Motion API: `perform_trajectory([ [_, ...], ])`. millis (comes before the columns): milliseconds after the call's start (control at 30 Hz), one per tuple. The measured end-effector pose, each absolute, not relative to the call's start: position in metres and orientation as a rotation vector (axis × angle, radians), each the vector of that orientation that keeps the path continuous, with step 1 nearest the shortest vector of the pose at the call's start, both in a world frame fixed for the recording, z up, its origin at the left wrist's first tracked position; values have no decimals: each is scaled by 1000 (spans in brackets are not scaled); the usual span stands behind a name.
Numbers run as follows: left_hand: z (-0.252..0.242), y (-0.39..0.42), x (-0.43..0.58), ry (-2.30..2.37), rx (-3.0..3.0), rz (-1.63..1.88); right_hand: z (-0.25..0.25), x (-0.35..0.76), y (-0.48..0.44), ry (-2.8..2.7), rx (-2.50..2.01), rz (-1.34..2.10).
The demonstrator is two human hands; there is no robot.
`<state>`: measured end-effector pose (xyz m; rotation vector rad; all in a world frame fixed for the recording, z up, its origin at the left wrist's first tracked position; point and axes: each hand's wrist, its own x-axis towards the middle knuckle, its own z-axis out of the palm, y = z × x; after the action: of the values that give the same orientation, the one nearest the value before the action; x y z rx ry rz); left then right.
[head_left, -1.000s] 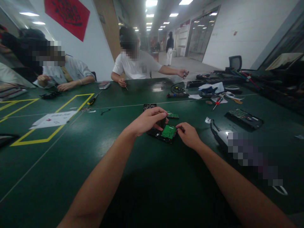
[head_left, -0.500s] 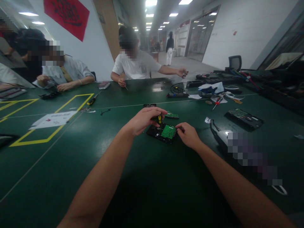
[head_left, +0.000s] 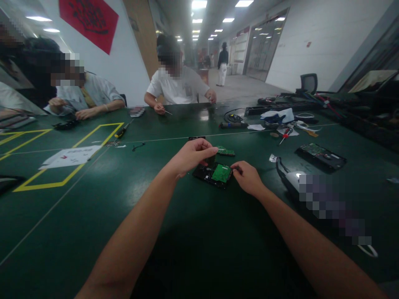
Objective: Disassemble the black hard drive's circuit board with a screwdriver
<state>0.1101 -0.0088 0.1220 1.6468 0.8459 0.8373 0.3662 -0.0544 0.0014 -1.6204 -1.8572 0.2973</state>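
A black hard drive (head_left: 204, 176) with a green circuit board (head_left: 222, 173) on its upper face lies on the dark green table. Over its far left part is my left hand (head_left: 195, 157), fingers closed round a short screwdriver (head_left: 212, 159) held upright. The handle is mostly covered, and the tip's contact with the drive is too small to tell. My right hand (head_left: 247, 176) is at the drive's right edge, thumb and forefinger pinched against its corner. Just behind the drive sits a loose green circuit board (head_left: 225, 152).
To the right are another hard drive (head_left: 321, 156), a red screwdriver (head_left: 285, 135) and a partly blurred long pouch-like item (head_left: 289, 182). A yellow-black screwdriver (head_left: 121, 131) and white paper (head_left: 73, 156) lie left. A person (head_left: 174, 85) sits opposite, holding a thin tool.
My left hand has turned around the screwdriver, its fingers now covering the yellow on the handle. My right hand stays at the drive. The person opposite has drawn one hand inward.
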Motion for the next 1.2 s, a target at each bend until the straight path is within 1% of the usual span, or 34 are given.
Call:
perform_trajectory([
  [167,122,-10,110,898,1710,814,2,366,-54,-1859,-1629,299],
  [400,130,-16,108,755,1676,729,4,365,-54,-1864,-1633,300],
  [633,135,-16,109,749,1617,696,3,365,-54,-1852,-1623,300],
  [933,129,-18,112,636,1365,718,4,364,-55,-1855,-1633,302],
  [1200,131,-16,110,663,1463,743,2,366,-54,-1859,-1641,295],
])
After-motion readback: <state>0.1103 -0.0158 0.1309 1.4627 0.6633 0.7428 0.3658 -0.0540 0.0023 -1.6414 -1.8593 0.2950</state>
